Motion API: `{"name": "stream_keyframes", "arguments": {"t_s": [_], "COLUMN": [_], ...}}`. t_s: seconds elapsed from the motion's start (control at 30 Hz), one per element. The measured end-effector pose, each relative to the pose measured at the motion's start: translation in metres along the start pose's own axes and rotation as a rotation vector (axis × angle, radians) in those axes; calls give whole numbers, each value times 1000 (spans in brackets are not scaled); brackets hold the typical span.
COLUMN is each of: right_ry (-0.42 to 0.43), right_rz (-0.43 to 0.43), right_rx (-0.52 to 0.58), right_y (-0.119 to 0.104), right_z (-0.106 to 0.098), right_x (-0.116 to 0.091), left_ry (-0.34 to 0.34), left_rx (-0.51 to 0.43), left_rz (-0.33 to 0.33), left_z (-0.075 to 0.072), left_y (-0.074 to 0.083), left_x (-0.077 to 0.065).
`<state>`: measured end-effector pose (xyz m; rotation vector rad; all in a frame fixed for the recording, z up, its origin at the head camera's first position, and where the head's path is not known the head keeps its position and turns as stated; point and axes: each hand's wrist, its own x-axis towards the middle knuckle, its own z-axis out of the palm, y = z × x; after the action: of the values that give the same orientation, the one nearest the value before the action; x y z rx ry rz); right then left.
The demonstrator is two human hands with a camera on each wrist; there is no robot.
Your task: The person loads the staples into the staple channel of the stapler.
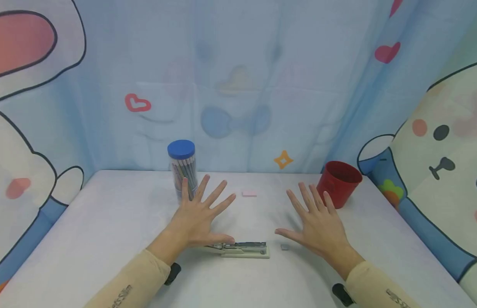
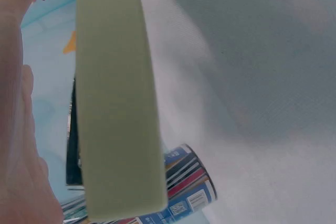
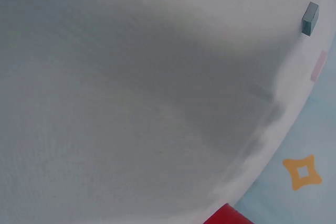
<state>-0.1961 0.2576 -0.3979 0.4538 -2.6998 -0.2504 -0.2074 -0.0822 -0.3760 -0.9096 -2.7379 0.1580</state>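
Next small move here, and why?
Probably lower the right hand and pinch the small grey block: it lies on the table beside the stapler, apart from it, and that hand is empty, spread open, its thumb close to the block in the head view.

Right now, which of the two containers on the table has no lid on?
The red cup, beside the right hand: its mouth is open, while the clear jar behind the left hand is capped with a blue lid.
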Motion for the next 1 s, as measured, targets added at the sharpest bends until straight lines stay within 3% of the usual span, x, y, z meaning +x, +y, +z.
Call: {"name": "stream_keyframes", "arguments": {"t_s": [0.2, 0.53, 0.77, 0.9, 1.0], "right_ry": [-92, -224, -319, -356, -389], "right_rz": [34, 91, 73, 62, 87], "right_rx": [88, 441, 863, 963, 988], "right_y": [0, -4, -7, -7, -7], "right_z": [0, -7, -7, -5, -3], "right_x": [2, 5, 5, 1, -2], "left_ry": [-37, -167, -270, -330, -355], "left_rx": [-125, -595, -904, -1068, -1114], "left_rz": [6, -49, -41, 5, 40], "left_z": [-6, -19, -11, -4, -1], "left_y": [-2, -22, -45, -54, -58], "left_x": [-3, -26, -42, -49, -52]}}
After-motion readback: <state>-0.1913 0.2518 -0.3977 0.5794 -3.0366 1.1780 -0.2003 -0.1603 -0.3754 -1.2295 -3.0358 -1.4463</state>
